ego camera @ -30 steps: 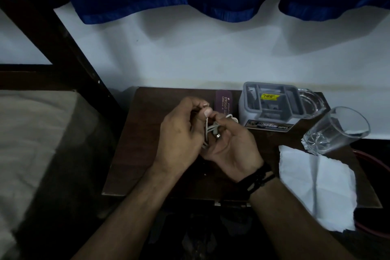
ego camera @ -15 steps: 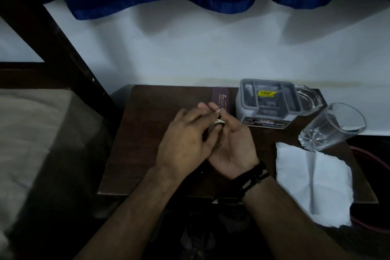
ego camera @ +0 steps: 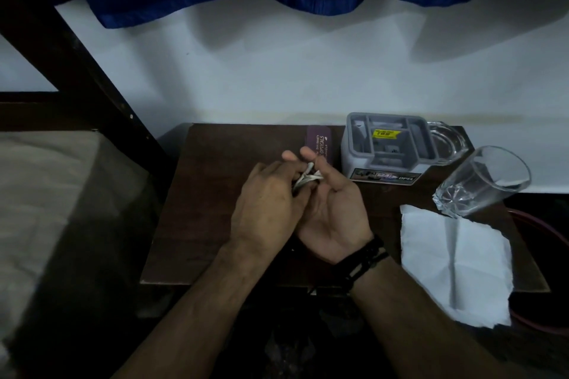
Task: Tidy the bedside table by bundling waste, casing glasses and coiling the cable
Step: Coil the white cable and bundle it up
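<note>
Head view: white cable (ego camera: 306,178), light, limp and springy by the look of it, bunched above the worktop (ego camera: 215,194) between left hand (ego camera: 268,209) and right hand (ego camera: 335,218), both sets of fingers curled round its loops; best pinched across the bundle's middle.

Table (ego camera: 215,224) bears glasses case (ego camera: 320,141), organizer (ego camera: 357,160), tissue (ego camera: 455,264)

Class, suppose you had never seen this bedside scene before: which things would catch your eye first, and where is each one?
First, the two hands at the middle of the dark table: the left hand and right hand together hold a bundled white cable. Next, the white tissue hanging over the table's near right edge, with the clear glass just behind it. A grey organiser stands by the wall.
</note>
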{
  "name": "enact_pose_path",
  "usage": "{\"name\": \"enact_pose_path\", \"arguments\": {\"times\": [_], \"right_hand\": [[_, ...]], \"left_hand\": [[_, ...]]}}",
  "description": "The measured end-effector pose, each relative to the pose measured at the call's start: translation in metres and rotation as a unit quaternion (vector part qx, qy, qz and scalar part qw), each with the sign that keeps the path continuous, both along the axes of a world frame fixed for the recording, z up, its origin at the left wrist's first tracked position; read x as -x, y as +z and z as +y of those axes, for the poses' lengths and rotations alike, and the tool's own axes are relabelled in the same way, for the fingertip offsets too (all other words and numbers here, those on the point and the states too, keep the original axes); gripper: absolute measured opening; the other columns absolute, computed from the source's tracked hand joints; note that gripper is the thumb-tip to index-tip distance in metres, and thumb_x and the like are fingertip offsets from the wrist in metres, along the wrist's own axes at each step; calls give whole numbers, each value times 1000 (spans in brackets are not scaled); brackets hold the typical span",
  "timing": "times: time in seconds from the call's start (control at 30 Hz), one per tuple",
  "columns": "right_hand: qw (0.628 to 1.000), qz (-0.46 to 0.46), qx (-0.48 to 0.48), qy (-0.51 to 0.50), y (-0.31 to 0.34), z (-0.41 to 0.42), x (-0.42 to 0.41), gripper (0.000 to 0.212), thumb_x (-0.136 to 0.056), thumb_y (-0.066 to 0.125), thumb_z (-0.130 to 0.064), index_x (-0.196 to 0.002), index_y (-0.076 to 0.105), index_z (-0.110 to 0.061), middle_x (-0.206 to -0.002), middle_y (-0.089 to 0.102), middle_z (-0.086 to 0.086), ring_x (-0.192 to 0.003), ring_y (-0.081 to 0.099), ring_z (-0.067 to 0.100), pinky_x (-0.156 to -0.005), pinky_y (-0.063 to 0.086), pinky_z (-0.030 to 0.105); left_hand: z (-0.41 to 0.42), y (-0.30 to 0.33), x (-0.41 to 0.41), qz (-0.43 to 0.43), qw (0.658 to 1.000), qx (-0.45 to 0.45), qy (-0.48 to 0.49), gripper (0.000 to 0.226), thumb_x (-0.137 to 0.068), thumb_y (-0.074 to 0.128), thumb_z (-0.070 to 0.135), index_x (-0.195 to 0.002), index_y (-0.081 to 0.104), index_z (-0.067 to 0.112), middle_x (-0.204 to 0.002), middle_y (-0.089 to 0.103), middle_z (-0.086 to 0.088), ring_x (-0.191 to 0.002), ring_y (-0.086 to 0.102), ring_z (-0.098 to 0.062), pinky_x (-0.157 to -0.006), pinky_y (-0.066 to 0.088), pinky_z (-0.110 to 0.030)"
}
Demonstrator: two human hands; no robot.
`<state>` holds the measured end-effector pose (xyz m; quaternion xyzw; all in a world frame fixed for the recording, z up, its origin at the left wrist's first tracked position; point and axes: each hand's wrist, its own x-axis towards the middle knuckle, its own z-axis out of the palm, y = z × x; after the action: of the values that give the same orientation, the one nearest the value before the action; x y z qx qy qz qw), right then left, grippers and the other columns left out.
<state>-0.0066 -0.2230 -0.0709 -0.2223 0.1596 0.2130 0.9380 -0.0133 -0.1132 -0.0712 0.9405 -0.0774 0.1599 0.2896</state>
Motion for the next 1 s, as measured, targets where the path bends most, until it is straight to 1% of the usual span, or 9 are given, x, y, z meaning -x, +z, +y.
{"name": "enact_pose_path", "arguments": {"times": [0.13, 0.23, 0.3, 0.4, 0.5, 0.63, 0.77, 0.9, 1.0], "right_hand": [[999, -20, 11, 32, 2, -1, 2, 34, -103, 49, -34, -129, 60, -16, -141, 63, 7, -109, 69, 23, -97, 54, 45], [997, -15, 57, 58, 2, -2, 0, 40, -100, 51, -41, -127, 64, -13, -124, 71, 4, -109, 67, 21, -108, 42, 54], [994, -5, 86, 71, 1, -1, -2, 43, -100, 52, -46, -123, 68, -13, -121, 71, 2, -112, 66, 20, -107, 40, 53], [991, 3, 107, 75, -1, -2, -3, 50, -99, 51, -48, -126, 68, -9, -131, 70, 5, -125, 63, 20, -110, 41, 55], [989, 18, 123, 79, -1, -2, -2, 55, -101, 49, -50, -134, 61, -7, -128, 68, 9, -124, 64, 24, -104, 47, 55], [985, 13, 137, 106, 2, 1, 0, 46, -100, 47, -54, -123, 58, -15, -106, 73, 8, -99, 72, 22, -76, 59, 43], [973, 7, 209, 94, 5, 15, 2, 48, -103, 49, -46, -131, 60, -8, -126, 70, 18, -116, 69, 28, -78, 58, 44], [940, -35, 327, 94, 1, 17, 0, 29, -104, 50, -42, -96, 70, -22, -107, 72, 10, -109, 68, 28, -77, 56, 43], [909, -79, 395, 109, 7, 12, -3, 27, -103, 51, -41, -91, 66, -22, -100, 70, 9, -98, 67, 25, -73, 55, 39]], "left_hand": [[7, 5, 0, 21, 996, 80, -17, 22, -77, 75, 27, -99, 76, 24, -89, 75, 8, -83, 64, -17, -76, 49, -27], [14, 10, -1, 131, 971, 190, -64, 11, -82, 71, 29, -91, 76, 25, -80, 75, 7, -75, 70, -11, -72, 55, -30], [17, 13, -1, 196, 946, 241, -90, 7, -91, 69, 26, -89, 75, 24, -76, 74, 7, -70, 70, -11, -68, 55, -30], [15, 11, 1, 233, 940, 229, -102, 15, -98, 62, 26, -89, 74, 29, -77, 71, 12, -73, 65, -2, -70, 47, -21], [13, 6, 1, 235, 942, 222, -94, 13, -99, 62, 26, -99, 74, 25, -86, 74, 8, -80, 67, -4, -75, 52, -25], [18, -1, -5, 218, 939, 264, -37, 13, -98, 64, 22, -103, 77, 22, -91, 77, 6, -84, 71, -5, -76, 53, -23], [21, -6, -6, 198, 940, 276, 13, 12, -96, 66, 21, -100, 77, 21, -88, 77, 5, -84, 72, -7, -80, 58, -32], [18, -6, -1, 156, 955, 250, 23, 15, -94, 63, 15, -100, 75, 23, -89, 77, 8, -84, 71, -5, -79, 58, -34], [15, -4, 1, 121, 958, 259, 15, 19, -93, 63, 10, -101, 75, 22, -90, 77, 8, -85, 71, -4, -79, 56, -28]]}}
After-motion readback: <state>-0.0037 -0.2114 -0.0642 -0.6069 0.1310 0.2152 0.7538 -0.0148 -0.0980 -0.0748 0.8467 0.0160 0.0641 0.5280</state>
